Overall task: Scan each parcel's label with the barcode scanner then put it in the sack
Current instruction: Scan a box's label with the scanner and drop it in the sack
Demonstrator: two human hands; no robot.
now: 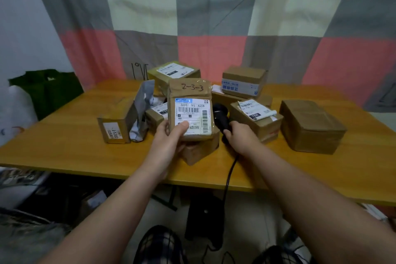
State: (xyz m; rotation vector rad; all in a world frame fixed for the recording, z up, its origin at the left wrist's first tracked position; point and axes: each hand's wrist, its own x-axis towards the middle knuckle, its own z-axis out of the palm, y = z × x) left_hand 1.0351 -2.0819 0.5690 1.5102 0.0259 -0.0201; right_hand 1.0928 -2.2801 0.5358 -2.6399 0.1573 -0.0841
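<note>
One parcel (190,92) upright, label (192,113) toward camera, beside scanner (221,118).

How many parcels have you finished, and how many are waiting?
Done: cannot tell; nothing shows inside the green bag beside the table. In hand: the left hand holds the parcel marked 2-3-3, label facing the camera, and the right hand grips the black scanner beside it. Left: several more parcels lie on the table, like the grey pouch and the plain brown box.
</note>
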